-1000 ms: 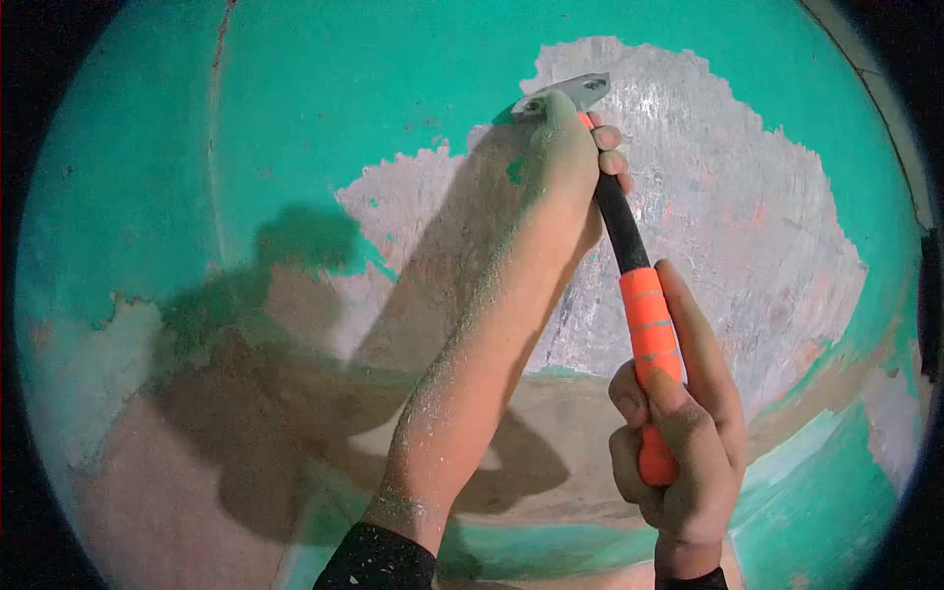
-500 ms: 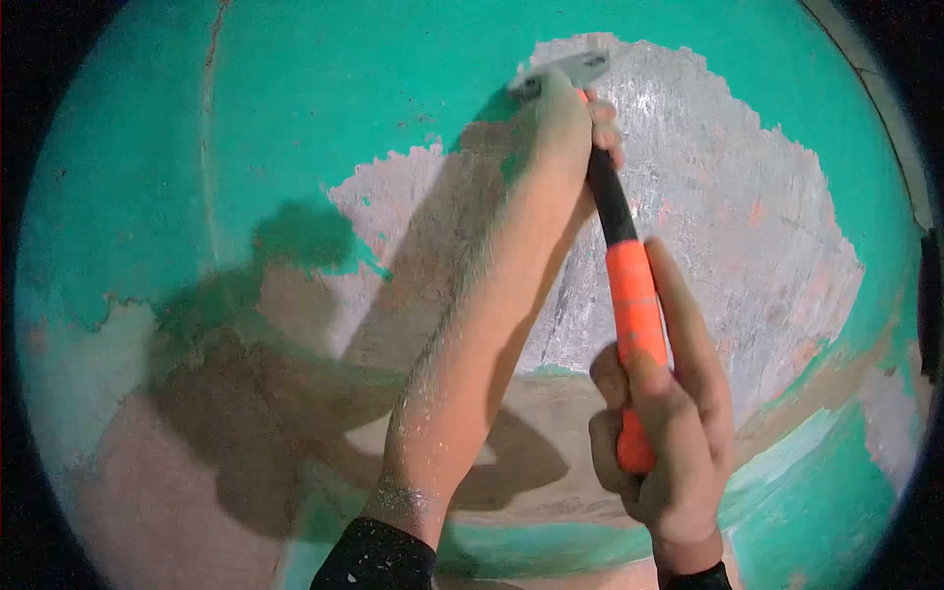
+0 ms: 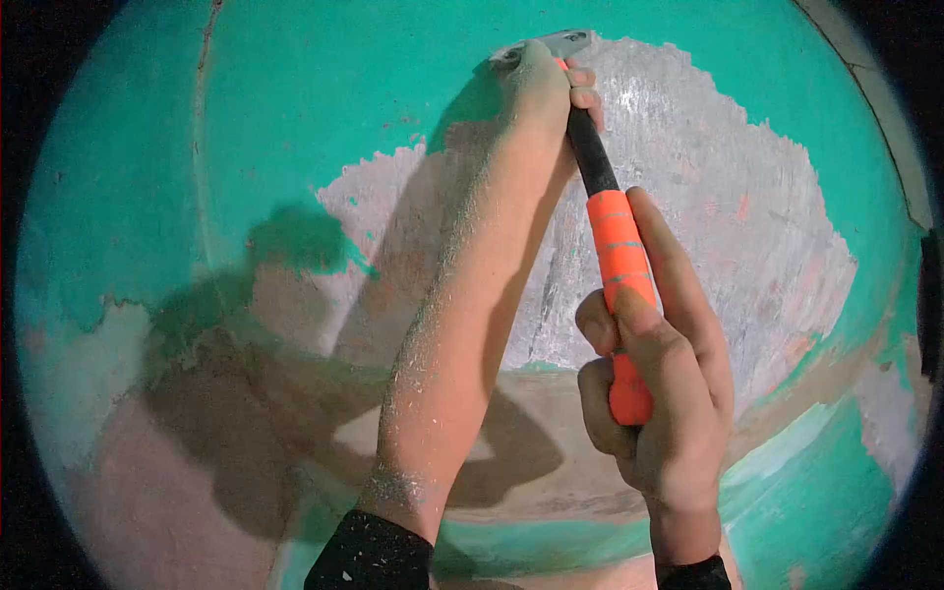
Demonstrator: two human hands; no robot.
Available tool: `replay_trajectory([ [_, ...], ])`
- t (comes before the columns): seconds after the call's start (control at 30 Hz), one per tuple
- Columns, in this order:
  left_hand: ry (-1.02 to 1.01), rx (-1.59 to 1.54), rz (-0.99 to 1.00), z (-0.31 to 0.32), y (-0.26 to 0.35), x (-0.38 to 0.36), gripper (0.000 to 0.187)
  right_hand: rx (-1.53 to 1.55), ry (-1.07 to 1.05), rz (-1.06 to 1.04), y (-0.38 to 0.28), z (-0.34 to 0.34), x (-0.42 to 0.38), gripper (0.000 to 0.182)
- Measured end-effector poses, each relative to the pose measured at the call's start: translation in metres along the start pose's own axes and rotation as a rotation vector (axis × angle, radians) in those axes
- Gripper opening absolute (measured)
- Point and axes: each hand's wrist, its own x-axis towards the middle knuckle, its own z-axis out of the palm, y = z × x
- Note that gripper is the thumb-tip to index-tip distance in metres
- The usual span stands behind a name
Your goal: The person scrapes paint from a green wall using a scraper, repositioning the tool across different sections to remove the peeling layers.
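Both of my hands grip a long-handled scraper (image 3: 592,157) with a grey metal head, a black shaft and an orange grip. Near the head, my left hand (image 3: 546,88) is closed around the upper shaft, its arm dusted with pale flakes. My right hand (image 3: 669,383) wraps the orange grip at the lower end, index finger stretched along it. The head lies against the wall at the upper edge of a bare grey patch (image 3: 698,216), where green paint (image 3: 324,79) begins. The blade's edge is mostly hidden by the head and my left hand.
A curved ledge (image 3: 551,482) with brown and green bands runs below the patch. My shadow (image 3: 226,393) falls on the left part of the wall. A crack (image 3: 205,59) runs down the green paint at left. A dark object (image 3: 929,305) stands at the right edge.
The scraper and both hands have shifted up and slightly left along the wall. The head has moved from inside the patch's top to its upper left edge. Both grips stay closed.
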Motion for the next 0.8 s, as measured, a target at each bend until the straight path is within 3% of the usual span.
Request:
replay_trajectory([
  [0.17, 0.098, 0.061, -0.139, 0.007, 0.001, -0.03, 0.032, 0.018, -0.014, -0.005, 0.003, -0.007, -0.009, 0.06],
  [0.2, -0.018, -0.027, -0.119, -0.006, -0.007, -0.004, 0.029, 0.027, -0.013, -0.003, 0.002, -0.007, -0.007, 0.06],
  [0.3, 0.009, 0.004, -0.017, 0.006, 0.0, 0.006, 0.03, 0.034, 0.015, 0.01, -0.009, 0.0, 0.002, 0.06],
  [0.43, 0.024, -0.032, -0.157, -0.004, -0.01, -0.011, 0.035, 0.035, 0.022, 0.0, 0.0, -0.001, -0.012, 0.058],
  [0.8, 0.008, 0.014, -0.088, 0.007, 0.002, 0.005, 0.037, 0.021, 0.01, -0.04, 0.0, 0.0, 0.004, 0.057],
])
